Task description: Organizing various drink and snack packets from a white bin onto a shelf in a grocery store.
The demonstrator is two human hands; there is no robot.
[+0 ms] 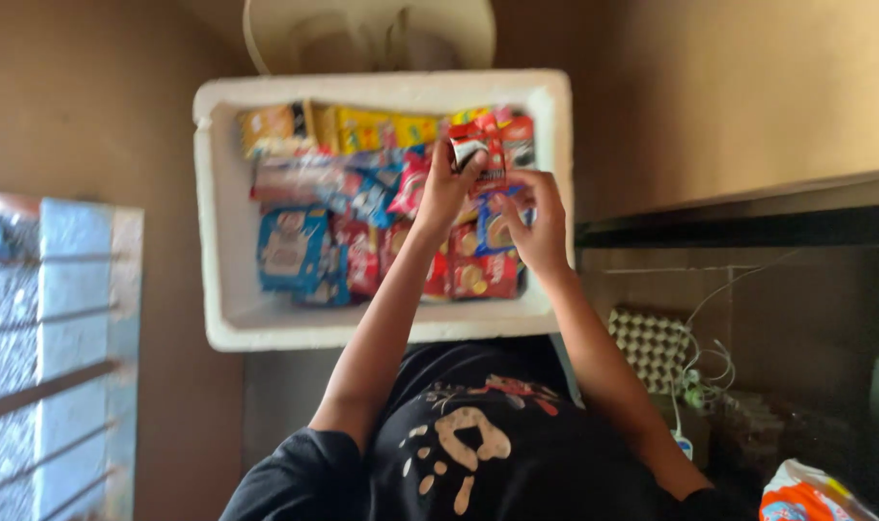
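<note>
- Two bare hands work over a white foam box (218, 289) crammed with bright snack packets; a barred window (54, 338) stands at far left
- Blue packets (290, 246) lie flat at the box's left side, yellow ones (372, 127) along its far wall
- Left hand (444, 188) is closed around a small red packet (478, 154), lifted just above the heap
- Right hand (536, 227) pinches a blue-and-red packet (497, 227) just beside it, fingers curled on its edge
- Slick wrappers held only at the fingertips could plausibly slip back into the pile
- Egg tray (652, 342) and loose white cables (700, 357) sit on the dark shelf at right
</note>
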